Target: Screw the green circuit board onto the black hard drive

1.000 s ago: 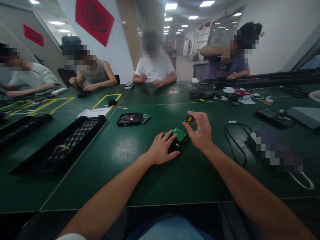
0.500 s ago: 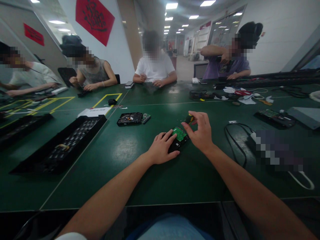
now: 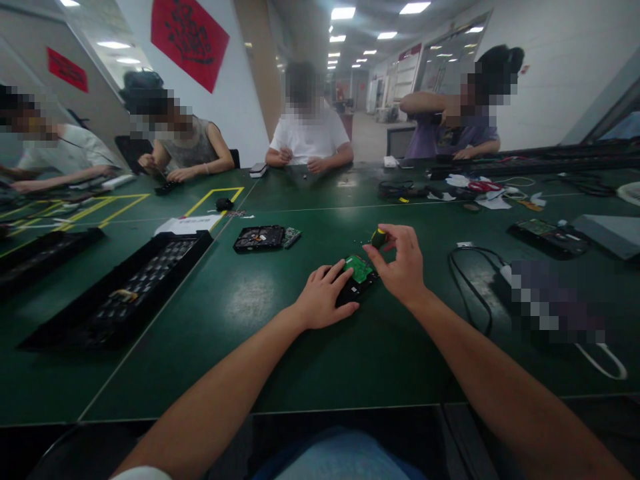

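A black hard drive (image 3: 356, 291) with a green circuit board (image 3: 358, 269) on top lies on the table in front of me. My left hand (image 3: 326, 297) grips it from the left, fingers over its upper face and the thumb along the near side. Between the thumb and fingers of my right hand (image 3: 403, 261) is a screwdriver (image 3: 379, 238) with a yellow and black handle. Its tip points down at the right part of the circuit board; my fingers and the angle partly hide the shaft. Some tiny bits, maybe screws, lie just beyond the drive.
Another opened drive (image 3: 260, 238) with a small board (image 3: 291, 237) beside it sits further left. A long black tray (image 3: 130, 287) lies at left. On the right are a black cable (image 3: 473, 283), another drive (image 3: 547, 237) and a grey box (image 3: 613, 233). Several people work across the table (image 3: 280, 360).
The screwdriver handle has turned slightly in my right fingers, showing more yellow. My left hand and the hard drive have stayed in place.
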Motion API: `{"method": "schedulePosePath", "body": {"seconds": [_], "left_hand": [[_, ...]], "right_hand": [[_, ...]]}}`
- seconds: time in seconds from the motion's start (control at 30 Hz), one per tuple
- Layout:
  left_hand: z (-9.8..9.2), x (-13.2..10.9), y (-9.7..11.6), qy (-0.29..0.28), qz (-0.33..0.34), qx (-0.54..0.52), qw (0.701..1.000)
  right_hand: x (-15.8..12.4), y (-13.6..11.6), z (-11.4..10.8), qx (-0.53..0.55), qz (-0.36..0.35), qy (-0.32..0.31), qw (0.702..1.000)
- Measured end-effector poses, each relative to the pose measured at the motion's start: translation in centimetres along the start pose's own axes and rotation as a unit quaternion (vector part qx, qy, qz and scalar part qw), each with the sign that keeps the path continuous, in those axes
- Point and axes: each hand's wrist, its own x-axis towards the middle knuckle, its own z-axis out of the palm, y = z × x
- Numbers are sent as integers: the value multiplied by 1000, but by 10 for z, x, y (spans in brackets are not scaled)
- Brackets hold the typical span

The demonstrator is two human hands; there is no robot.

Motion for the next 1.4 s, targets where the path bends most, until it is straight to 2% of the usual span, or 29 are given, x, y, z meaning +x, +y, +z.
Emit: {"method": "schedulePosePath", "body": {"seconds": [0.33,0.6,0.9,1.17,1.4], "left_hand": [[2,0,-2,2,2,-9,1000],[2,0,-2,4,2,-14,1000],[1,0,0,-1,1,-4,1000],[0,-1,-1,3,2,-5,1000],[1,0,-1,2,1,-7,1000]], "right_hand": [[-3,4,2,8,2,-32,999],[1,-2,-1,0,4,-5,1000],[-4,6,4,31,8,-42,999],[0,1,1,9,9,-11,1000],[-2,4,2,23,3,-38,999]]}}
